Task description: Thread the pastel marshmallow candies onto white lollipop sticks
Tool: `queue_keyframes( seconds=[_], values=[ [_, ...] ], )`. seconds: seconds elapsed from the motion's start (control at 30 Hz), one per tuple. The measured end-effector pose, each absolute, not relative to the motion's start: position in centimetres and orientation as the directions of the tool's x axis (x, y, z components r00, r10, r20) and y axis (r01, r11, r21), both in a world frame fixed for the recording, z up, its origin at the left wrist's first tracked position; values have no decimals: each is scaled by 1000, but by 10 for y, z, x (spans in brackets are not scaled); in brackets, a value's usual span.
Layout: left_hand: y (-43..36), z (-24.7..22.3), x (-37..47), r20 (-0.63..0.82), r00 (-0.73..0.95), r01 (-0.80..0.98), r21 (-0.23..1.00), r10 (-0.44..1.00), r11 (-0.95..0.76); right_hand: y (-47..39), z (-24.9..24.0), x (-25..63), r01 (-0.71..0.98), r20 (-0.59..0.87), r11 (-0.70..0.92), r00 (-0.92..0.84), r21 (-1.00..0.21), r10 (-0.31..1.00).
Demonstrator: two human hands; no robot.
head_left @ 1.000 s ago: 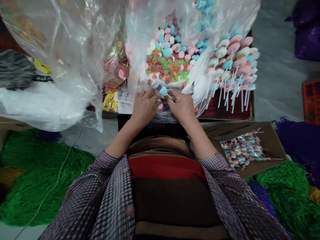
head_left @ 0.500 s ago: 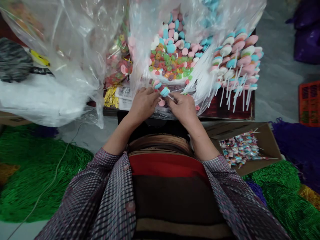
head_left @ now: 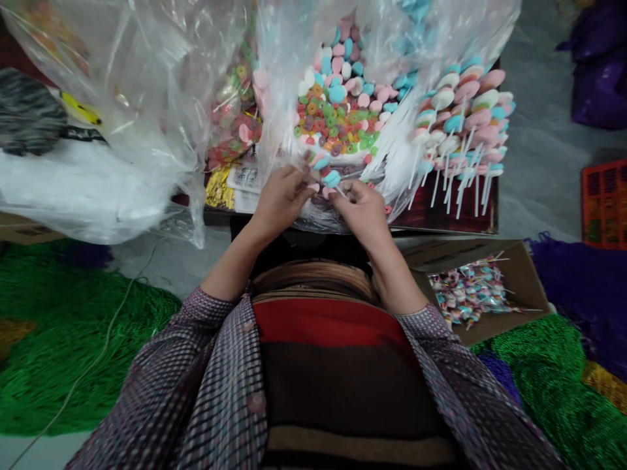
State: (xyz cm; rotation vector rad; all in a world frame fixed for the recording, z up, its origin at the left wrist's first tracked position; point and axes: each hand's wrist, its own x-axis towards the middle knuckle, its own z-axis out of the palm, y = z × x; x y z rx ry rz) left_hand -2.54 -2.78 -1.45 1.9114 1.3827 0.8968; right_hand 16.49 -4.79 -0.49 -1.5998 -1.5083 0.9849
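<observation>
My right hand (head_left: 363, 205) pinches the white stick of a candy skewer, threaded with blue and pink marshmallows (head_left: 332, 178) that point up and left. Close by on the left, my left hand (head_left: 283, 199) has its thumb and fingertips closed on a small pink marshmallow (head_left: 313, 187). Both hands are over the near edge of a clear plastic bag (head_left: 321, 220). Beyond them lie loose ring gummies (head_left: 333, 121) in green, orange and red, with pink, blue and white marshmallows (head_left: 337, 94) behind. Bare white sticks (head_left: 392, 153) lie to the right.
Finished marshmallow skewers (head_left: 465, 117) are stacked at the table's right end. Below stands a cardboard box (head_left: 526, 281) of wrapped candy skewers. Clear bags (head_left: 161, 98) and gold twist ties (head_left: 220, 189) lie left. Green strands (head_left: 88, 339) cover the floor, and an orange crate (head_left: 605, 205) stands right.
The skewer has shifted slightly right and down with my right hand. My left fingertips have moved from beside its marshmallows to the pink marshmallow, and the thumb now shows against it.
</observation>
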Motion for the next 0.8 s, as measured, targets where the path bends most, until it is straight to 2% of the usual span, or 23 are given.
queue_keyframes(
  seconds=[0.07, 0.13, 0.2, 0.27, 0.4, 0.5, 0.63, 0.8],
  values=[
    [-26, -9, -24, 133, 169, 282, 943, 977, -178, -48, -4, 172, 230, -79, -88, 47, -969, 996],
    [-26, -3, -18, 61, 141, 24, 998, 988, -65, -50, -1, 175, 113, -117, -121, 41, -986, 992],
    [-27, 1, -10, -15, 147, -132, 991, 989, 35, -51, 3, 175, 104, -101, -105, 43, -989, 994],
    [-29, 2, -1, -59, 161, -197, 976, 985, 91, -52, 5, 170, 144, -41, -50, 66, -988, 997],
    [-36, 0, 13, -15, 140, -206, 977, 990, 44, -53, 6, 159, 202, 20, -2, 107, -979, 994],
    [-38, -3, 18, 39, 123, -179, 984, 992, -17, -57, 8, 157, 134, -43, -53, 83, -989, 996],
    [-40, -5, 16, 110, 97, -52, 993, 989, -106, -61, 10, 160, 32, -145, -146, 26, -989, 989],
    [-42, 2, 8, 295, 137, 122, 942, 946, -311, -58, 6, 165, 28, -137, -138, 18, -990, 990]
  ],
)
